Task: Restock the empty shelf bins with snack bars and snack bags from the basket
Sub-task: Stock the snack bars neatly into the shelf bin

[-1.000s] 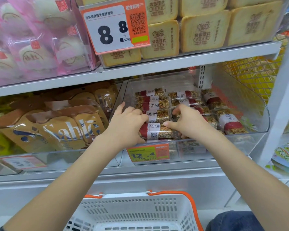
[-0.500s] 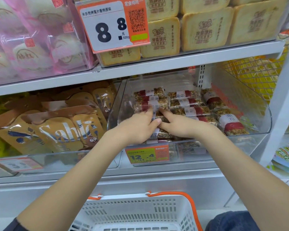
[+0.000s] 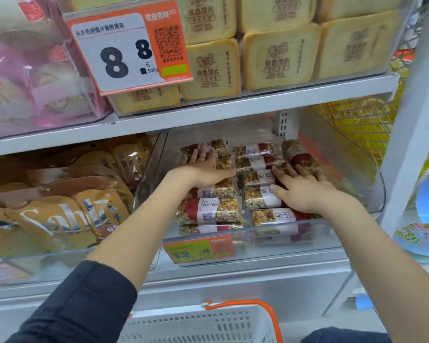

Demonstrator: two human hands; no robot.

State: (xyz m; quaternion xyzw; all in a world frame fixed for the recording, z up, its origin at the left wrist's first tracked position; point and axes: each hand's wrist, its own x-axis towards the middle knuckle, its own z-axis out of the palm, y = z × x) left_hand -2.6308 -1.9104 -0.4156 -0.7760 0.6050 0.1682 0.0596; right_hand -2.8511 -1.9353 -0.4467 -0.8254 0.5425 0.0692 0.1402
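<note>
A clear plastic shelf bin (image 3: 364, 209) on the middle shelf holds several snack bars (image 3: 208, 214) with white labels, laid in rows. My left hand (image 3: 203, 169) lies flat on the left row, fingers stretched toward the back of the bin. My right hand (image 3: 300, 186) rests palm down on the middle and right rows, fingers spread. Neither hand is closed around a bar. The white basket (image 3: 208, 325) with an orange handle sits below the shelf at the bottom edge; its contents are out of view.
The bin to the left holds gold snack bags (image 3: 60, 219). An orange price tag (image 3: 198, 251) hangs on the bar bin's front. The upper shelf carries toast slice packs (image 3: 282, 55), pink packs (image 3: 22, 82) and a large price card (image 3: 129, 45). A white upright (image 3: 411, 120) stands at right.
Both hands have moved from the front middle of the bin deeper in and apart, left toward the back left row, right over the right rows. The view is closer.
</note>
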